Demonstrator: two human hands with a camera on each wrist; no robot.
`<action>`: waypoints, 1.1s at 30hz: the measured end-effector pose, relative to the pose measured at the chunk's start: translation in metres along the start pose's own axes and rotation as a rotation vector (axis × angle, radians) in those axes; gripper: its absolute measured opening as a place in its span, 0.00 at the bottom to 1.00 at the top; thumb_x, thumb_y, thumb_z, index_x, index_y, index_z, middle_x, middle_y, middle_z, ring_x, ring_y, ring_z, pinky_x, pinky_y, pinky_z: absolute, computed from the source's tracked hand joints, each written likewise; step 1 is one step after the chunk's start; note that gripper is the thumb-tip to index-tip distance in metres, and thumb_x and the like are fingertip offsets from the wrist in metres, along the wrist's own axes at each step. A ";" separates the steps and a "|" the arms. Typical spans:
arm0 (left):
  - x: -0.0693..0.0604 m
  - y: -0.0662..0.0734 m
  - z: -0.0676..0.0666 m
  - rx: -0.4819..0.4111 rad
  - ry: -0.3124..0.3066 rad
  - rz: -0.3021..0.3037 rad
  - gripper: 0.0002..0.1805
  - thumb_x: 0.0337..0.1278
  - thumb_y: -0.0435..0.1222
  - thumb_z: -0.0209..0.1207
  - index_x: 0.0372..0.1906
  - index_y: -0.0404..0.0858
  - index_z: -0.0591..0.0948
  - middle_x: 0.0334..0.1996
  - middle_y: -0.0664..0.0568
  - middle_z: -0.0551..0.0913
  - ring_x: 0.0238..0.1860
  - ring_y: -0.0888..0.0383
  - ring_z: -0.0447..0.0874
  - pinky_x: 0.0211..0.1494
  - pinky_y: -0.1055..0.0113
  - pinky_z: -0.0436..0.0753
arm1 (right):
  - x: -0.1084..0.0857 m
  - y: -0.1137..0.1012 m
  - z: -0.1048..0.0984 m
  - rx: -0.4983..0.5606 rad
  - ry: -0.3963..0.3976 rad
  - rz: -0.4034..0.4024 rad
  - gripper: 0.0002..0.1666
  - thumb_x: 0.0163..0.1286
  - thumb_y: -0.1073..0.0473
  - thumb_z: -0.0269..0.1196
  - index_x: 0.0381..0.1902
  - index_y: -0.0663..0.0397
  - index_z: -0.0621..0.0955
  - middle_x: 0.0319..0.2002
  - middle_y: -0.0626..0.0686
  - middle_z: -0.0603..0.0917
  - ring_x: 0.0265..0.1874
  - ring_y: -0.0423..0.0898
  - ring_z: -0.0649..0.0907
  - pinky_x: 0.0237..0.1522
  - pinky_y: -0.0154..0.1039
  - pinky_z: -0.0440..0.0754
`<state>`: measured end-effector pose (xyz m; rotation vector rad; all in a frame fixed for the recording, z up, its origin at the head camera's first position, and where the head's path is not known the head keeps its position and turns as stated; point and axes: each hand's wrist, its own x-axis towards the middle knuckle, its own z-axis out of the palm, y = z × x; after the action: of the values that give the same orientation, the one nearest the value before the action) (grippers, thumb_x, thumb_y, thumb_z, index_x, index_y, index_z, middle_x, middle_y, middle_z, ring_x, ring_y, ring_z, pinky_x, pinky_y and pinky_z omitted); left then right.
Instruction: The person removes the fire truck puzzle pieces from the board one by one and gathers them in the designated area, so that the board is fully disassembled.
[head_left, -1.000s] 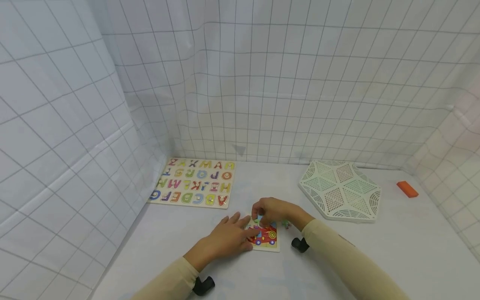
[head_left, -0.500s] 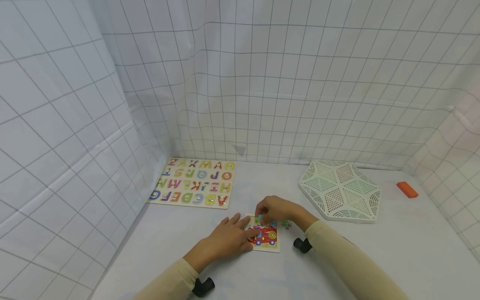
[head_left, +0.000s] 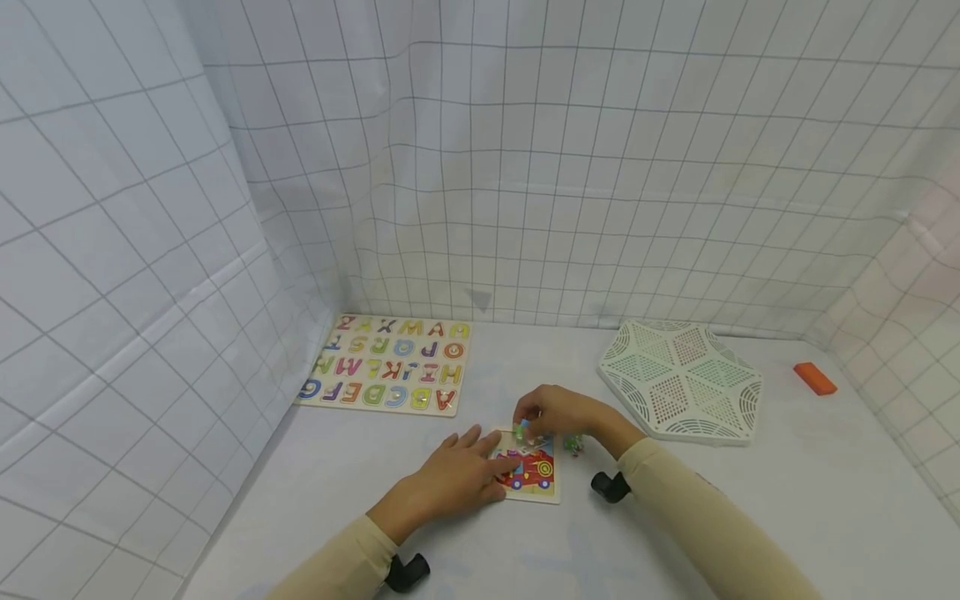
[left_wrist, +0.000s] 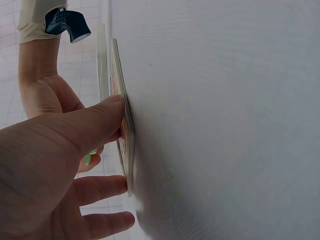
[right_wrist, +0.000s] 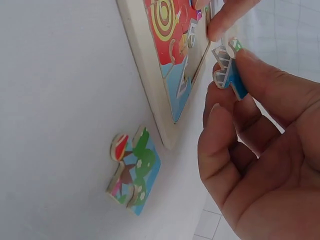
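Observation:
A small jigsaw puzzle with a red vehicle picture lies in a pale wooden tray. My left hand rests on its left side with fingers spread; in the left wrist view the thumb lies against the board's edge. Above the upper part of the puzzle, my right hand pinches a jigsaw piece in blue, grey and green between thumb and fingers. That piece is tilted and apart from the board. Another jigsaw piece, with a green tree on blue, lies on the table to the board's right.
An alphabet puzzle board lies at the back left. Toward the back right is a white hexagonal perforated panel, with an orange block farther right. Gridded white sheets stand around the table.
My right hand has lifted the pinched jigsaw piece off the puzzle's upper area and shifted slightly right and away. My left hand stays in place.

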<state>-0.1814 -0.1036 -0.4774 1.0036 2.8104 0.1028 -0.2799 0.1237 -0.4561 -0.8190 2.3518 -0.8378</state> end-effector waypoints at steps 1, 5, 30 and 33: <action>0.000 0.000 0.000 0.001 -0.002 -0.001 0.26 0.70 0.57 0.57 0.71 0.65 0.75 0.74 0.46 0.69 0.74 0.36 0.65 0.68 0.36 0.70 | -0.001 0.000 -0.001 0.014 -0.003 0.000 0.07 0.68 0.62 0.69 0.40 0.42 0.87 0.32 0.44 0.82 0.33 0.43 0.79 0.37 0.40 0.80; 0.000 0.001 -0.001 -0.001 -0.004 -0.002 0.26 0.70 0.57 0.58 0.70 0.65 0.75 0.74 0.46 0.70 0.74 0.35 0.65 0.68 0.36 0.71 | -0.008 0.003 -0.002 0.126 -0.008 0.019 0.09 0.71 0.62 0.65 0.46 0.46 0.87 0.34 0.48 0.82 0.30 0.44 0.79 0.31 0.38 0.81; -0.001 0.002 -0.001 -0.059 -0.024 -0.032 0.26 0.69 0.56 0.58 0.70 0.65 0.75 0.76 0.47 0.67 0.76 0.37 0.61 0.69 0.31 0.67 | -0.099 0.063 0.009 0.705 0.452 0.294 0.17 0.71 0.66 0.63 0.54 0.72 0.81 0.37 0.56 0.85 0.30 0.44 0.85 0.36 0.35 0.87; -0.001 0.003 -0.001 -0.066 -0.026 -0.035 0.26 0.69 0.56 0.58 0.70 0.65 0.75 0.76 0.47 0.67 0.77 0.37 0.61 0.69 0.31 0.66 | -0.101 0.064 0.014 0.702 0.472 0.326 0.16 0.70 0.67 0.64 0.53 0.73 0.81 0.34 0.55 0.85 0.28 0.44 0.84 0.33 0.35 0.86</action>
<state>-0.1791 -0.1018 -0.4763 0.9335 2.7805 0.1755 -0.2251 0.2267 -0.4841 0.0619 2.1988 -1.6925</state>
